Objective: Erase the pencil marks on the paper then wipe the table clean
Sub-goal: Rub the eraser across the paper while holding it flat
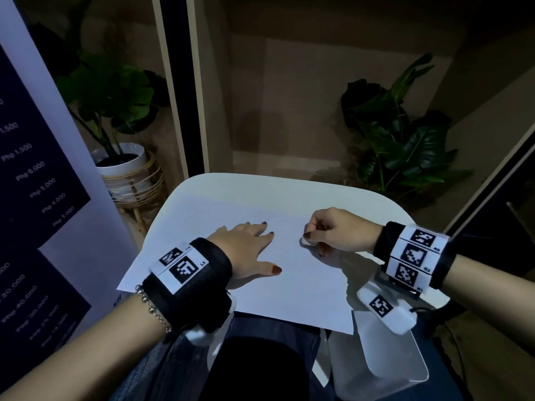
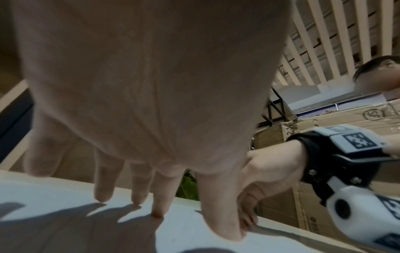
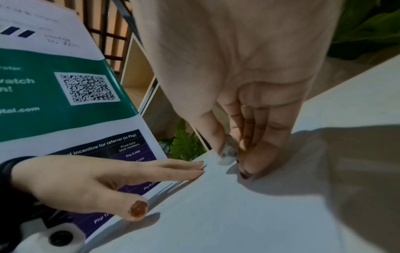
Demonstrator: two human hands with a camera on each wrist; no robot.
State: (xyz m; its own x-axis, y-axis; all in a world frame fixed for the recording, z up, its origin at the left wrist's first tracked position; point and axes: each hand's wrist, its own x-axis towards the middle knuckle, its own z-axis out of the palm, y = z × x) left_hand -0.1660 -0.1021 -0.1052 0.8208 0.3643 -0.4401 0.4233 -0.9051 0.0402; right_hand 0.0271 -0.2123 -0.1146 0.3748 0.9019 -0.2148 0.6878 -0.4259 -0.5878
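A white sheet of paper point(image 1: 289, 279) lies on a small white table point(image 1: 289, 186). I see no clear pencil marks on it in the dim light. My left hand point(image 1: 249, 244) lies flat on the sheet's left half, fingers straight and spread, pressing it down. My right hand point(image 1: 321, 230) pinches a small white eraser point(image 1: 307, 241), smudged grey, between thumb and curled fingers. The eraser point(image 3: 227, 154) touches the paper just right of the left fingertips point(image 3: 199, 167).
A standing banner point(image 1: 43, 198) with price lists rises along the table's left side. Potted plants stand behind, one in a white pot point(image 1: 121, 166) at left, another point(image 1: 399, 134) at right. My lap and a white object point(image 1: 390, 357) lie below the near edge.
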